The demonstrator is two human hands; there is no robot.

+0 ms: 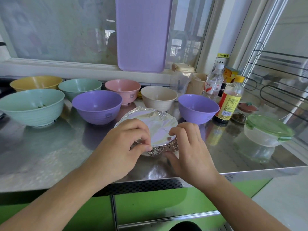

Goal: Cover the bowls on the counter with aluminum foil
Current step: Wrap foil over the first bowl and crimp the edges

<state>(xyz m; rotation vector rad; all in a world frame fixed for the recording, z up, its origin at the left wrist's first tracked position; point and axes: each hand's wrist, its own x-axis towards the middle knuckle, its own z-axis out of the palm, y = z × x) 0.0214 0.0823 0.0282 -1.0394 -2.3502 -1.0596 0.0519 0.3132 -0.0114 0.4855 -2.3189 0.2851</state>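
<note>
Both hands work at the near rim of a foil-covered bowl [146,129] standing on the steel desk [50,147]. The bowl's own colour and anything inside it are hidden under the aluminum foil [156,124], which lies smooth over the top and crumpled down the side; only a sliver of pale wall shows beneath the crinkled edge. The left hand [123,144] has its fingers curled and pinches the foil at the rim between thumb and fingertips. The right hand [188,147] grips the foil too, fingers hooked over the top edge and thumb pressed against the crumpled side. Beyond the hands, uncovered bowls stand in a cluster: a purple bowl [97,106] and a large green bowl [32,106] ahead to the left, the green one holding a few small dark bits too small to identify, and a second purple bowl [198,108] ahead to the right, its inside bare. Farther to the right sits a clear container [266,132] with a green lid; its contents cannot be made out.
</note>
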